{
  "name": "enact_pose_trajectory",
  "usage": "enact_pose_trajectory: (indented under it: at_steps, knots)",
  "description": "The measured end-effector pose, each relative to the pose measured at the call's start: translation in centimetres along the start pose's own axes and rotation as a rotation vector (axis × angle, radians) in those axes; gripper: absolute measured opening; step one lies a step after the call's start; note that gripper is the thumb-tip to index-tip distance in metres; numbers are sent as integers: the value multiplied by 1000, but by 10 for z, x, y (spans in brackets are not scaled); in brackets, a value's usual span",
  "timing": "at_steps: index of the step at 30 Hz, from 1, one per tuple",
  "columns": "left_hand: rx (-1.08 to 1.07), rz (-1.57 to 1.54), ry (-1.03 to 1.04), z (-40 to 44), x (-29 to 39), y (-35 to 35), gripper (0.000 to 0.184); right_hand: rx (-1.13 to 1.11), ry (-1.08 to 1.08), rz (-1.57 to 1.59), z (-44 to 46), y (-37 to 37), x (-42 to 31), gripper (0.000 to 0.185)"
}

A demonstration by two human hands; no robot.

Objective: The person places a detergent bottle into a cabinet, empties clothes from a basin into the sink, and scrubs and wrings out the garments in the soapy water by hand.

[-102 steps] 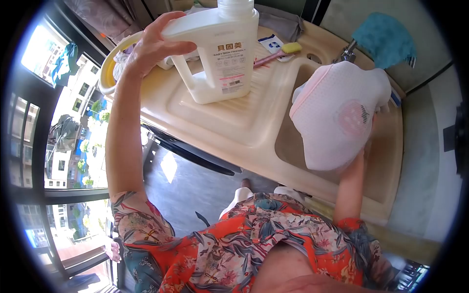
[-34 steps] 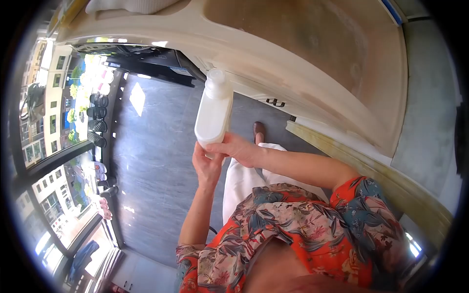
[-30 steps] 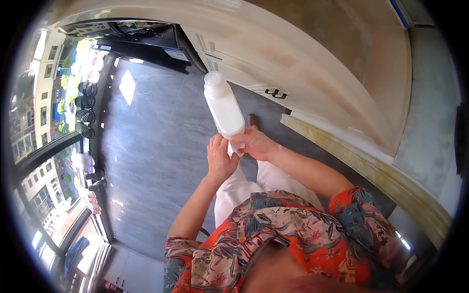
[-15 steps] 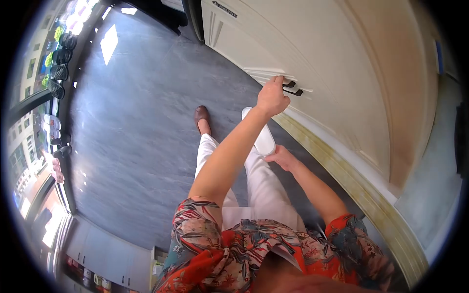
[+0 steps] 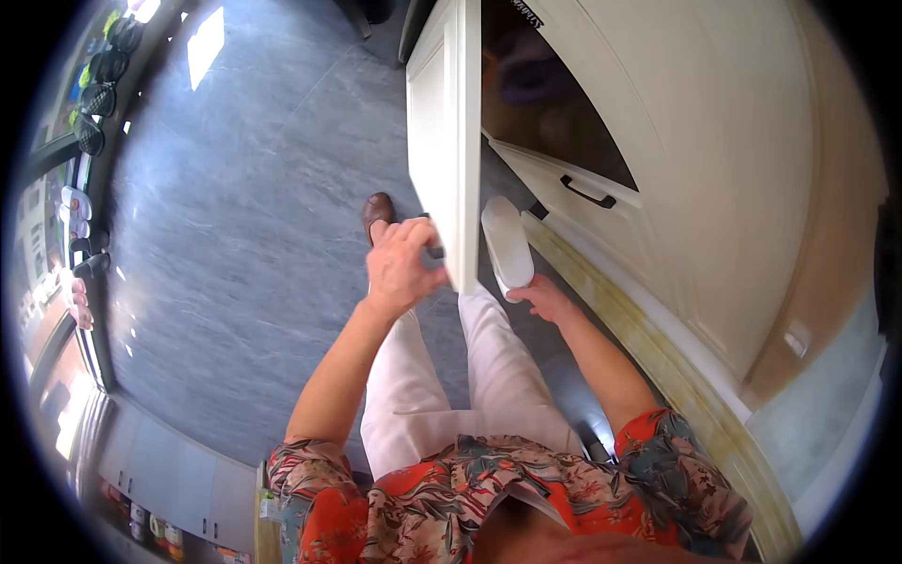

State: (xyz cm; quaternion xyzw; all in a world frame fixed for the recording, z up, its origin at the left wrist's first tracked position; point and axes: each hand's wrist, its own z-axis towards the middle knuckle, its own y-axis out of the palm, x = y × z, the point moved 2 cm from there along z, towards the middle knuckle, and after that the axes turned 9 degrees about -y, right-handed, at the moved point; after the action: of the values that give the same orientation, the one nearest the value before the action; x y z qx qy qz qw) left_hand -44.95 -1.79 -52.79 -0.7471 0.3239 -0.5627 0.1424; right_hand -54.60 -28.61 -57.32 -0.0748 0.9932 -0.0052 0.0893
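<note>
My left hand (image 5: 404,268) is closed around the dark handle (image 5: 435,251) of a cream cabinet door (image 5: 442,141), which stands swung out from the cabinet. In my right hand (image 5: 545,299) is a white slipper (image 5: 507,246), gripped by one end and pointing away from me. It is just right of the door's near edge. Behind the door, the cabinet's dark inside (image 5: 554,113) shows, with something purplish in it that I cannot make out. The neighbouring door (image 5: 648,216) is closed and has a black handle (image 5: 587,193).
Grey marbled floor (image 5: 244,216) spreads to the left. Several shoes and slippers (image 5: 99,99) line the window ledge at the far left. A yellowish stone edge (image 5: 620,296) runs along the cabinet's base. Grey cupboards (image 5: 178,479) stand at the lower left.
My left hand has pulled the cabinet door open, moving left and towards me with its handle. The white slipper stays in my right hand, with little shift.
</note>
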Motion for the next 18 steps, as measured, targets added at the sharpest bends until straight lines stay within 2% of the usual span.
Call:
enact_pose_trajectory:
  at_steps: [2,4,6,11,15,18]
  knots:
    - [195,-13,16,-6,-31,-31,41,-18,6,29,16,7,-15,51]
    - [282,-69,-135,-6,-45,-63,38,-47,-38,100,34,9,-25,54]
    - [343,-204,-167,7,-53,-87,33,-87,-113,184,49,17,-56,54]
    - [334,-343,-242,18,-73,-126,26,-105,-303,399,59,57,-142,45]
    - [267,-386,-232,22,-83,-124,23,-113,-564,473,72,39,-232,34]
    - [271,-416,-227,17,-84,-125,18,-16,-649,491,77,34,-282,33]
